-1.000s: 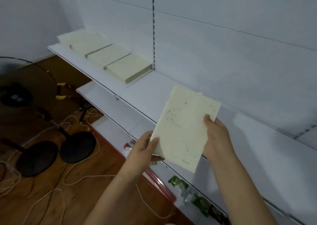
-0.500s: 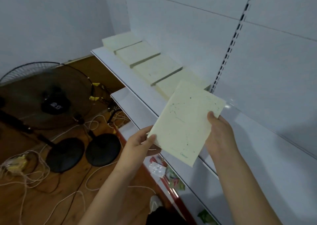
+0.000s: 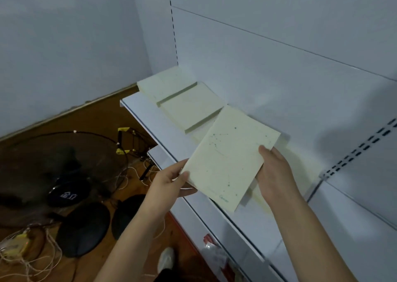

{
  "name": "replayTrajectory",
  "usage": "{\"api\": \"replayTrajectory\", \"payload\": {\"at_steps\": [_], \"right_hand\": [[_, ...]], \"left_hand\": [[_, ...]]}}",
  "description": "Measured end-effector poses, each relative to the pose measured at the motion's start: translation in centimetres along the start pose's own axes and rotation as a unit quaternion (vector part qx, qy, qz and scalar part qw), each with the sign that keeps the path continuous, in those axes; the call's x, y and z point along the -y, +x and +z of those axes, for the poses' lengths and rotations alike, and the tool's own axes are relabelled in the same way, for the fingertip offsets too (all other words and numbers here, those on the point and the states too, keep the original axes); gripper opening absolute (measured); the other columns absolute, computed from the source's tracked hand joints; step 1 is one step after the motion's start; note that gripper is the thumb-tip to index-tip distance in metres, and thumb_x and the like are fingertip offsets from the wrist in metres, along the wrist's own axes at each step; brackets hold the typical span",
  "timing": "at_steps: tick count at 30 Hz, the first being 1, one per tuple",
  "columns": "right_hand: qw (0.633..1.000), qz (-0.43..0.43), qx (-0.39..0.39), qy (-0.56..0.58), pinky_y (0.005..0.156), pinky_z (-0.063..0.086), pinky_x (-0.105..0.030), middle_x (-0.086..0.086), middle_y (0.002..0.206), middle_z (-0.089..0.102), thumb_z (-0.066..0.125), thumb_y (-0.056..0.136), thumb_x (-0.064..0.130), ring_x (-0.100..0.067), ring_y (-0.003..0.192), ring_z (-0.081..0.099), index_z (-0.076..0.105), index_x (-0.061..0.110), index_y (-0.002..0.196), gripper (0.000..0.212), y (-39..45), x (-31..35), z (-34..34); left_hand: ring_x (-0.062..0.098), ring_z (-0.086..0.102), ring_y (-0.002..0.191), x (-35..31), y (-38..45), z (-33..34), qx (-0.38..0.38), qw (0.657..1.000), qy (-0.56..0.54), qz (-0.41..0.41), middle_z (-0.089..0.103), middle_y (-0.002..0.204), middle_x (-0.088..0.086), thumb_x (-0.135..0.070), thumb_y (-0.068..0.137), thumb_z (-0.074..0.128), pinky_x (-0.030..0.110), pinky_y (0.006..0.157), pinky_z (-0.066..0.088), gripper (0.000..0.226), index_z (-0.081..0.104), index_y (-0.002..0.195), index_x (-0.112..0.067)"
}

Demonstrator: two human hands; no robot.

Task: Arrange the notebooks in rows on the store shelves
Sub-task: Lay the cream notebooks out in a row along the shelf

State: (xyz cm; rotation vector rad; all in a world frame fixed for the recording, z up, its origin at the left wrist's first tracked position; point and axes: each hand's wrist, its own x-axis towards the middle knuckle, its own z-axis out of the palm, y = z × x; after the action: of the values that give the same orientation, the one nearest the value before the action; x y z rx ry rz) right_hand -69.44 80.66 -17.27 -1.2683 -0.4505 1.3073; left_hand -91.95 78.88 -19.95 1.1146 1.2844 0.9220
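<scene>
Both forearms reach up from bottom of frame. Left hand (image 3: 171,180) pinches notebook (image 3: 229,161) at near-left corner, thumb on top; right hand (image 3: 272,174) grips its right edge, thumb on cover, fingers under. Notebook tilted just above shelf (image 3: 163,135), w/ row of pale notebooks (image 3: 184,103) lying flat beyond.

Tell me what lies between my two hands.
In the head view, the cream notebook spans the gap: the left hand pinches its near-left corner, the right hand grips its right edge, above the white shelf.

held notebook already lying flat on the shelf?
No, both the left hand and right hand hold the notebook tilted above the shelf.
</scene>
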Motion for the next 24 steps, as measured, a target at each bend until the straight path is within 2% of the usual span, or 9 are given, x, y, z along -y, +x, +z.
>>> {"api": "replayTrajectory", "payload": {"at_steps": [4,9,12,17,20,22,24], "right_hand": [[0.998,-0.043,0.002,-0.035,0.084,0.054,-0.033,0.003,0.105,0.074,0.048,0.102,0.01,-0.014,0.097,0.068,0.065,0.021,0.109,0.022,4.8,-0.8,6.4],[0.997,-0.053,-0.005,-0.054,0.088,0.054,-0.038,-0.004,0.113,0.072,0.048,0.101,0.007,-0.022,0.104,0.068,0.064,0.015,0.115,0.023,9.6,-1.3,14.6],[0.997,-0.049,-0.014,-0.065,0.086,0.054,-0.039,-0.007,0.114,0.071,0.047,0.101,0.005,-0.025,0.105,0.067,0.064,0.013,0.115,0.024,12.3,-1.0,18.2],[0.994,-0.053,-0.003,-0.095,0.08,0.056,-0.034,-0.007,0.117,0.07,0.046,0.101,0.004,-0.024,0.105,0.068,0.062,0.008,0.124,0.028,17.4,-0.2,23.4],[0.992,-0.051,0.03,-0.108,0.082,0.056,-0.034,-0.011,0.118,0.068,0.043,0.102,0.004,-0.026,0.107,0.066,0.059,0.003,0.126,0.028,20.8,0.7,26.7],[0.991,-0.04,0.036,-0.12,0.086,0.054,-0.036,-0.012,0.118,0.067,0.041,0.102,0.003,-0.025,0.106,0.064,0.057,0.003,0.125,0.028,23.6,1.0,28.8],[0.991,-0.004,0.014,-0.134,0.09,0.051,-0.035,-0.013,0.116,0.065,0.043,0.1,0.003,-0.023,0.097,0.063,0.058,0.007,0.117,0.023,26.3,0.8,30.3]], "left_hand": [[0.017,0.073,0.094,-1.9,6.9,-6.1,0.019,1.0,0.009,0.009,0.076,0.105,-0.001,-0.004,0.103,0.045,0.031,0.081,0.06,0.035,0.067,0.119,-0.026],[0.02,0.073,0.094,-5.2,15.6,-13.8,0.061,0.997,0.044,-0.003,0.076,0.105,0.001,-0.003,0.103,0.044,0.031,0.08,0.06,0.037,0.068,0.118,-0.027],[0.02,0.074,0.093,-6.9,19.9,-17.1,0.084,0.995,0.059,-0.013,0.075,0.108,0.002,-0.003,0.103,0.044,0.032,0.083,0.06,0.037,0.067,0.119,-0.027],[0.017,0.074,0.089,-8.9,26.6,-20.7,0.091,0.993,0.076,-0.004,0.074,0.109,0.005,-0.001,0.102,0.045,0.025,0.076,0.06,0.035,0.067,0.118,-0.023],[0.014,0.072,0.092,-10.2,30.6,-22.6,0.058,0.99,0.128,0.028,0.069,0.115,0.003,0.001,0.099,0.051,0.02,0.075,0.058,0.032,0.064,0.125,-0.013],[0.01,0.066,0.101,-11.1,33.2,-24.0,0.038,0.975,0.206,0.074,0.065,0.122,-0.001,0.0,0.094,0.059,0.019,0.083,0.053,0.041,0.059,0.132,-0.013],[0.014,0.055,0.12,-11.2,36.1,-25.4,0.048,0.917,0.379,0.111,0.055,0.134,-0.002,-0.008,0.091,0.063,0.024,0.098,0.043,0.058,0.045,0.146,-0.015]]}}
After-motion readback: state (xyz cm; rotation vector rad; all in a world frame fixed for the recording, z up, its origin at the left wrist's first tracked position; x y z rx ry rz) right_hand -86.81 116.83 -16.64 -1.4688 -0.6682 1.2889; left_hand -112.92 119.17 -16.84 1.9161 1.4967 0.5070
